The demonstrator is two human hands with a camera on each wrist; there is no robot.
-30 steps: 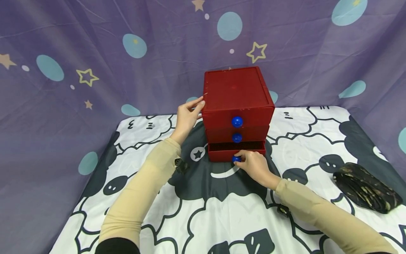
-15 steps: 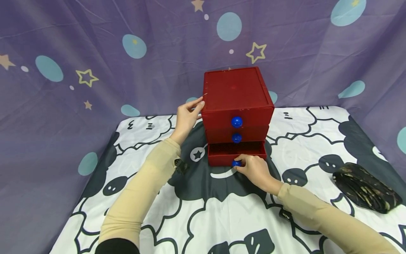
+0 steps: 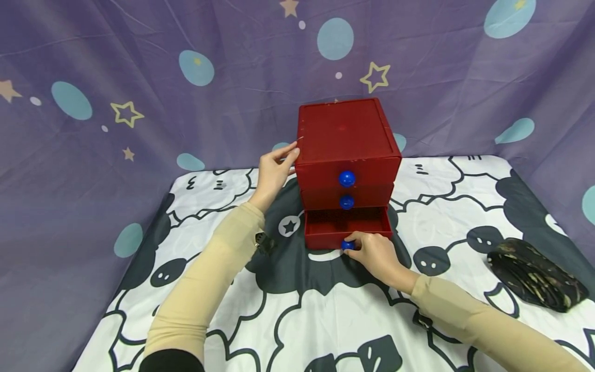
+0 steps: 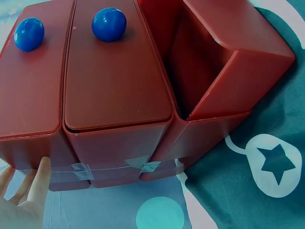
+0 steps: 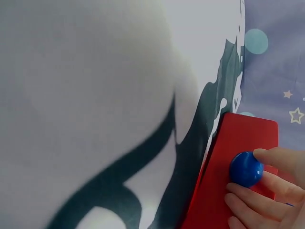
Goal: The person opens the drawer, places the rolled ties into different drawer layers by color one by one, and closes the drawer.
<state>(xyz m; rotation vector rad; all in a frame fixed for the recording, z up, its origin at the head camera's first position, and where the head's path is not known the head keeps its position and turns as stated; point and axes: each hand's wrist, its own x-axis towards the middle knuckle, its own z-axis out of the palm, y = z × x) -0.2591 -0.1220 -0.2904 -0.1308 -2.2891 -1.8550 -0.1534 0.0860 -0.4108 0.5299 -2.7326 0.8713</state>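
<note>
A red cabinet (image 3: 346, 129) with three stacked drawers stands on the cloth, each drawer front bearing a round blue knob. My right hand (image 3: 375, 257) pinches the blue knob (image 5: 245, 169) of the bottom drawer (image 3: 325, 242) between thumb and fingers. That drawer is pulled out, and the inside that shows holds nothing. My left hand (image 3: 273, 173) rests with extended fingertips (image 4: 42, 176) against the cabinet's left side near the top. The top knob (image 3: 346, 179) and middle knob (image 3: 346, 202) are untouched; both of their drawers are closed.
A dark, patterned folded bundle (image 3: 536, 274) lies at the right on the black-and-white printed cloth (image 3: 325, 320). Behind the cabinet hangs a purple curtain (image 3: 260, 77) with stars and ovals. Clear tape (image 4: 138, 163) runs across the cabinet's side.
The bottom drawer has slid farther out toward me, with my right hand moving back along with its knob. My left hand and the cabinet body stay in place.
</note>
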